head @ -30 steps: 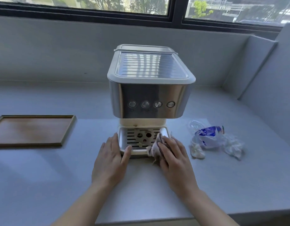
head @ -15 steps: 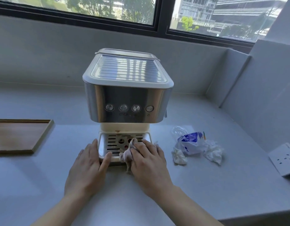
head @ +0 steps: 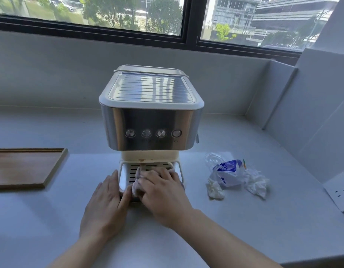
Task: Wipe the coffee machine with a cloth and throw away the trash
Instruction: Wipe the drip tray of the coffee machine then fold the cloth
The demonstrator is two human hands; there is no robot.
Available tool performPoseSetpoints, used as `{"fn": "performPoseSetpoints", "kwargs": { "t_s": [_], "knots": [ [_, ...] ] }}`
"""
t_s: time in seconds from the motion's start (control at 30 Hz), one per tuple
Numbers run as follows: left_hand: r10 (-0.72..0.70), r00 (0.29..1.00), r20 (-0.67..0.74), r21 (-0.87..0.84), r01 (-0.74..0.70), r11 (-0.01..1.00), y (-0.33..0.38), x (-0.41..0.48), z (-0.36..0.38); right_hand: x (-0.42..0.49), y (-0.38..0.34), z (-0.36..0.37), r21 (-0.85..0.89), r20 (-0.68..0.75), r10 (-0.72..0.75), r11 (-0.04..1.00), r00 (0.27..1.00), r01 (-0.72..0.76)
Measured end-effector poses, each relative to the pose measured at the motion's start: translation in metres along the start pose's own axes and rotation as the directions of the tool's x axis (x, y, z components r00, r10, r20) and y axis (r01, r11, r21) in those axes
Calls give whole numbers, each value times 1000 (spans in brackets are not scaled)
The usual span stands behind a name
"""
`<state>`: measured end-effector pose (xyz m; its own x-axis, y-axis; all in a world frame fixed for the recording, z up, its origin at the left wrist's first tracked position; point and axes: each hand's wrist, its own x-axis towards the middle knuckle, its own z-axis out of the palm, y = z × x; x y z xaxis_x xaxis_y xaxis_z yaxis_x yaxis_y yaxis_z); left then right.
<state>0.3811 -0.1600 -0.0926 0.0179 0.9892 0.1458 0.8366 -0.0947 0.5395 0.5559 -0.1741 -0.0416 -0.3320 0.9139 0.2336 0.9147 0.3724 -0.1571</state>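
**Cloth on the drip tray, trash waiting at the right**

Nearest the front edge of the pale grey surface [head: 51, 229], two bare forearms reach forward. The left hand [head: 104, 207] lies flat and open, fingers spread on the surface, its fingertips touching the front left corner of the machine's base; it holds nothing. The right hand [head: 163, 196] presses down with fingers curled over a crumpled, off-white stained cloth [head: 137, 182], which sits on the slotted metal drip tray [head: 126, 175] at the foot of the machine.

Above the tray rises the boxy stainless-steel and cream coffee machine [head: 150, 120], standing mid-surface, with four round buttons across its front and a ribbed top plate.

Towards the right edge, well apart from the hands, lies the trash: a blue-and-white crumpled plastic bag [head: 228, 174] with wadded white tissues [head: 257, 183] beside it. At the left edge rests a flat rectangular wooden tray [head: 22, 167]. A white socket block [head: 341, 192] sits at the far right edge.
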Motion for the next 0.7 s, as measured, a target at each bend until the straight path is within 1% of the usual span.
{"fn": "performPoseSetpoints", "kwargs": {
  "t_s": [0.07,0.17,0.2,0.23,0.3,0.33,0.37,0.47,0.5,0.53,0.6,0.63,0.7],
  "knots": [
    [-4,1000,-4,-27,4,1000,0,-1,-1,-14,-1,3,3,-13,-68,998,998,68],
    [-23,1000,3,-49,23,999,-1,-1,-2,-44,25,3,-38,-157,-159,987,975,155],
    [-26,1000,1,-51,26,998,-1,-1,-1,-50,36,4,-49,-219,-159,987,963,152],
    [-26,1000,-2,-48,26,999,0,0,-1,-52,45,5,-42,-281,-124,992,952,117],
    [-18,1000,-3,-36,18,999,0,1,-1,-45,47,8,32,-342,16,999,940,-6],
    [-18,1000,-2,-33,18,999,0,0,0,-41,40,10,41,-344,55,998,937,-44],
    [-19,1000,-5,-30,19,999,0,0,0,-40,31,13,18,-343,45,999,938,-41],
    [-18,1000,-8,-26,18,999,0,0,-1,-48,23,20,-43,-289,-120,993,950,113],
    [-19,1000,-8,-29,18,999,-1,0,-1,-51,31,20,-47,-296,-137,991,945,129],
    [-17,1000,-9,-30,17,999,-1,0,-1,-53,40,18,-28,-329,-107,994,938,103],
    [-17,1000,-12,-29,17,999,-1,0,0,-53,54,12,62,-396,31,998,918,-7],
    [-19,1000,-14,-26,18,999,-2,1,0,-49,55,9,83,-393,78,995,916,-49],
    [-17,1000,-15,-19,17,1000,-1,1,1,-32,52,4,66,-303,157,987,940,-144]
  ]
}}
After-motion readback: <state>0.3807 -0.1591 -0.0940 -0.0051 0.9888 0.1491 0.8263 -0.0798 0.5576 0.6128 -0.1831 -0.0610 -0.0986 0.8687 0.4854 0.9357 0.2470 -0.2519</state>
